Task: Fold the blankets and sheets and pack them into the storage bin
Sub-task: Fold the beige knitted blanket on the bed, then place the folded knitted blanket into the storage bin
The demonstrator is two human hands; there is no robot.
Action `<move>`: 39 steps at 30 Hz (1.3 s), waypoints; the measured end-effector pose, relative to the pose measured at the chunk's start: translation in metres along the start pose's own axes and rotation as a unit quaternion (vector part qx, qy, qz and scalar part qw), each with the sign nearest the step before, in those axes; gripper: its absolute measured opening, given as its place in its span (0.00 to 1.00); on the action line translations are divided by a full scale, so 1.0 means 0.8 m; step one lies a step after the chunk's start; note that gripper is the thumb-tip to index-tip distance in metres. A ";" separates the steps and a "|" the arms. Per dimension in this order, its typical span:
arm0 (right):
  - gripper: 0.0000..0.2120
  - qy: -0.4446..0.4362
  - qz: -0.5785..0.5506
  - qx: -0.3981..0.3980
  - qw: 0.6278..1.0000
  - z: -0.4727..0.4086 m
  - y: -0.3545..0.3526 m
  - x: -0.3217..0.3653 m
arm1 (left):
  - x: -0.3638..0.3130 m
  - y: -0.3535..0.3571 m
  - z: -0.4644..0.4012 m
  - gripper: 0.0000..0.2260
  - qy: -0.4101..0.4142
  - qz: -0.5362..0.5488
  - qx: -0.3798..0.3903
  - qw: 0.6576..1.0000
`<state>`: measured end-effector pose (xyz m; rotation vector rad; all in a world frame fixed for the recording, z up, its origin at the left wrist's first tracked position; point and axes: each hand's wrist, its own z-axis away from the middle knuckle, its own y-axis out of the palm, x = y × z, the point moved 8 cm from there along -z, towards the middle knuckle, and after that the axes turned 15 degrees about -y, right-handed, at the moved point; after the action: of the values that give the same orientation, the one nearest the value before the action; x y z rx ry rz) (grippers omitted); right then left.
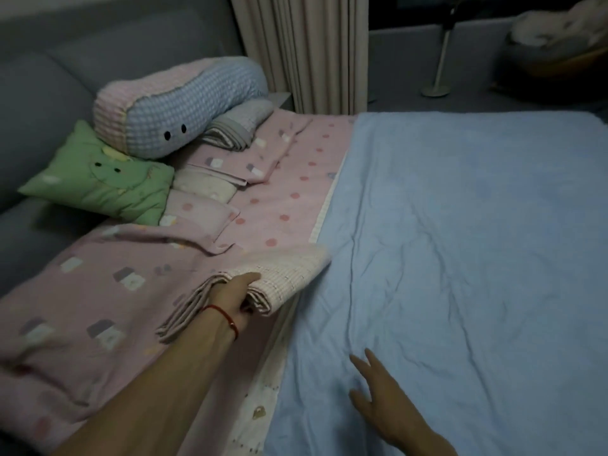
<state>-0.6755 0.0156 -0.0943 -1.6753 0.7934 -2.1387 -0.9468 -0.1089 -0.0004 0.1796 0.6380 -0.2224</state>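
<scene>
Here the left hand (238, 299) grips a folded checked blanket (263, 284) by its near edge, at the seam between the pink sheet (279, 205) on the left and the blue blanket (460, 241) spread wide on the right. The right hand (378, 390) lies flat, fingers spread, on the blue blanket's near part. No storage bin shows. Held at one edge only, the folded layers will likely fan apart when lifted, and the pink blanket (82, 291) nearby may snag.
</scene>
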 end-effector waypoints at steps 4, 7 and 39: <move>0.36 -0.056 0.055 -0.062 0.995 0.010 -0.120 0.126 | -0.080 0.050 0.090 0.07 0.048 -0.036 0.020 0.998; 0.46 -0.098 0.066 -0.117 0.986 0.008 -0.215 0.225 | -0.104 0.090 0.194 0.03 0.063 -0.073 0.061 0.994; 0.06 0.101 0.090 -0.324 0.936 0.856 -0.650 0.080 | 0.316 0.684 0.834 0.32 0.604 -0.549 0.296 0.496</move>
<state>0.0118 0.2361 0.3768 -1.5664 1.7967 -2.0626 -0.2282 0.2237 0.4257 0.6066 2.0744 -1.7117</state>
